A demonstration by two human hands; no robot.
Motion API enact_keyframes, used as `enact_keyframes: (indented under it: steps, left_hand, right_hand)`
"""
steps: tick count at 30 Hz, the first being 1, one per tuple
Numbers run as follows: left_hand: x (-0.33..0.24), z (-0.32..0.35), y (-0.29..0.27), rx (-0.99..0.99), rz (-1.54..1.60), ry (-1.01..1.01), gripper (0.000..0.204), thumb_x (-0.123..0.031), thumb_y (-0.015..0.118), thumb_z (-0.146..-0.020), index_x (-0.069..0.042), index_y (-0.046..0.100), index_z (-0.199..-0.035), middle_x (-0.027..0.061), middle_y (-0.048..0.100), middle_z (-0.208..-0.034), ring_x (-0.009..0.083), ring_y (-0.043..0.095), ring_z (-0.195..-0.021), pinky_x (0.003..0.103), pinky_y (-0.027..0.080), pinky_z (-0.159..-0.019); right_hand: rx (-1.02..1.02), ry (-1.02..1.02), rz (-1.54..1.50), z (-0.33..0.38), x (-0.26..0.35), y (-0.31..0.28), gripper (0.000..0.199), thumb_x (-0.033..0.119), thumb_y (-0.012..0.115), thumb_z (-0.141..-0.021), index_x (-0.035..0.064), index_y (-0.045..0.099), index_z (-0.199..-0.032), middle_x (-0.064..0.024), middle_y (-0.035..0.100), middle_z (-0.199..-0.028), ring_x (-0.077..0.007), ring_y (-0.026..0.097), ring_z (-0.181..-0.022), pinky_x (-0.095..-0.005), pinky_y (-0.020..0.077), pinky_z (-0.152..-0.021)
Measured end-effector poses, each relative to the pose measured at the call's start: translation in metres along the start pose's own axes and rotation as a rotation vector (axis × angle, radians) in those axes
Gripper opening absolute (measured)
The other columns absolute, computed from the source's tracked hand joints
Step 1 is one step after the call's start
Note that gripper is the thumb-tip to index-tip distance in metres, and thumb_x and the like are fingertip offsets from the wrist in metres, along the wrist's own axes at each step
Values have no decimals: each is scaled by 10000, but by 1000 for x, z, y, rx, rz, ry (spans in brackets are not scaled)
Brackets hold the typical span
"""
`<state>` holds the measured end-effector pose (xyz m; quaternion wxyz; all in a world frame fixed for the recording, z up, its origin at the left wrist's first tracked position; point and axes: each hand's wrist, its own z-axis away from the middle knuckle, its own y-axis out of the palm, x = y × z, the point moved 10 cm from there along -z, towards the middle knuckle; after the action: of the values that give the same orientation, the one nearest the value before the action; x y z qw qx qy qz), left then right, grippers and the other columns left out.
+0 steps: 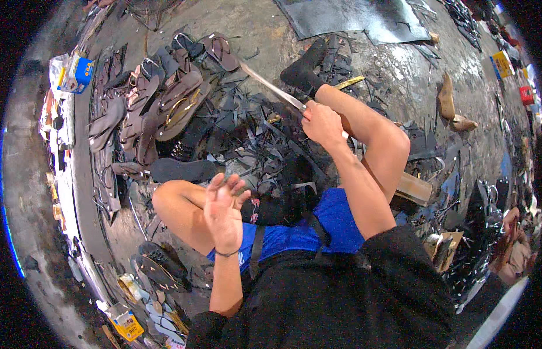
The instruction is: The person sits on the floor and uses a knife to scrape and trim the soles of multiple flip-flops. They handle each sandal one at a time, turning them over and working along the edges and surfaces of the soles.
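My right hand (pixel 325 124) is closed around the near end of a long, narrow knife (pixel 271 86). Its blade slants up to the left, above a heap of black rubber scraps (pixel 248 145). Raised over my left thigh, my left hand (pixel 225 209) holds nothing; its palm is turned up and its fingers are apart. A black sole (pixel 183 170) lies just beyond my left knee. Brown flip-flops (pixel 176 93) are piled at the far left, and a single one (pixel 221 52) rests near the tip of the knife.
A dark sheet (pixel 352 20) is spread at the far side of the floor. Two wooden shoe lasts (pixel 446 102) lie to the right. A blue box (pixel 79 75) stands at the far left, a yellow and white box (pixel 126 323) at the near left. Another person's hand (pixel 511 220) shows at the right edge.
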<state>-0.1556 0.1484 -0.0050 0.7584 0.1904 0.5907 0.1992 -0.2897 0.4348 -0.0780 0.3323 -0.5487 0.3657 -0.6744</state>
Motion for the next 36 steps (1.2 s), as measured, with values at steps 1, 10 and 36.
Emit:
enact_keyframes:
  steps: [1,10,36]
  left_hand:
    - [12,1,-5,-113,-123,-28,500,-321,534,-1024,-32,428,-1418,147,526,-1400,282,515,-1279,429,441,-1073]
    - [41,-29,21,-147,-227,-94,437,-191,677,-964,-24,523,-1337,80,661,-1177,176,651,-1006,340,536,-889]
    - [128,-20,135,553,-833,-373,381,-217,694,-965,43,640,-1238,66,720,-1036,86,632,-905,241,516,-794]
  right_hand:
    - [82,2,-177,9,21,-18,308,198,768,-811,-15,650,-1000,-103,682,-899,-258,668,-853,-394,536,-815]
    - [-32,-169,-679,106,108,-60,250,204,724,-900,10,684,-1053,-132,717,-911,-130,646,-795,-326,534,-672]
    - [-802,958,-193,497,-334,-21,326,252,616,-997,-59,704,-1044,-154,719,-833,-239,655,-740,-384,518,-718]
